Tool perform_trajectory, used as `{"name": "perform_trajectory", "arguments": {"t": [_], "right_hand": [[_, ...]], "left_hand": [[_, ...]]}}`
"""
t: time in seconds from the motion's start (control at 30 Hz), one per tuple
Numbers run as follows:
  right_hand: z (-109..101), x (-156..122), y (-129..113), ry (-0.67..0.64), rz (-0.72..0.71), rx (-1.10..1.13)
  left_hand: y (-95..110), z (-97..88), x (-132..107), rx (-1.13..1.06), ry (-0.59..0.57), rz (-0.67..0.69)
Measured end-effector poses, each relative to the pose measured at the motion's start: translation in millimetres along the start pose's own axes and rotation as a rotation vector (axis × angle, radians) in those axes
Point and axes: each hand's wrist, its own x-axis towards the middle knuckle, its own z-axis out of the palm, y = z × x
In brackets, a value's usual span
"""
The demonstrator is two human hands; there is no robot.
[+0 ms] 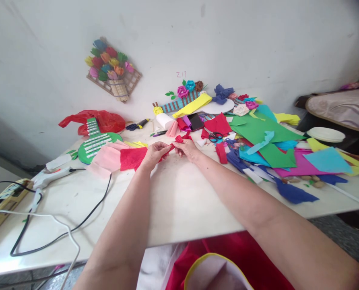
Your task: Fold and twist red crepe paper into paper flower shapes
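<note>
Both of my hands meet over the white table point(173, 201), pinching a small piece of red crepe paper point(176, 141) between them. My left hand point(155, 155) has its fingers closed on the left end of the red piece. My right hand point(188, 150) grips the right end, fingers curled. A larger red paper sheet point(133, 158) lies flat just left of my left hand, next to a pink sheet point(107, 159).
Scissors point(214, 136) lie behind my right hand among several coloured paper sheets point(258, 131) covering the right side. A glue gun point(51, 174) with black cable point(85, 217) lies at the left. A green paper guitar point(96, 143), red plastic bag point(104, 120) and paper flowers point(187, 90) sit further back.
</note>
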Motion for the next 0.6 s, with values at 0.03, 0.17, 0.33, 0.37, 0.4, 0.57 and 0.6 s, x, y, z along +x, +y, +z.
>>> {"name": "perform_trajectory", "arguments": {"t": [0.03,0.17,0.33,0.37,0.4,0.57,0.6], "right_hand": [[0.1,-0.1,-0.1,0.001,0.0,0.0],[0.8,-0.5,0.6,-0.047,0.011,-0.001],[0.8,-0.6,0.7,0.023,-0.023,-0.012],[0.6,-0.9,0.2,0.045,-0.027,-0.013],[0.3,-1.2,-0.4,0.066,-0.029,-0.014],[-0.8,-1.8,-1.3,0.108,-0.035,-0.015],[-1.1,-1.5,-0.8,0.11,-0.037,-0.013]], "left_hand": [[-0.2,-0.3,0.3,0.0,0.007,0.006],[-1.1,-1.4,1.3,0.004,0.022,0.019],[-1.6,-0.9,2.1,-0.041,0.019,0.03],[-1.8,-0.8,2.3,-0.052,0.017,0.043],[-1.9,-0.9,2.5,-0.059,0.018,0.058],[-0.9,-0.5,2.2,-0.046,0.045,0.11],[-0.4,-0.2,2.0,-0.042,0.051,0.113]]}}
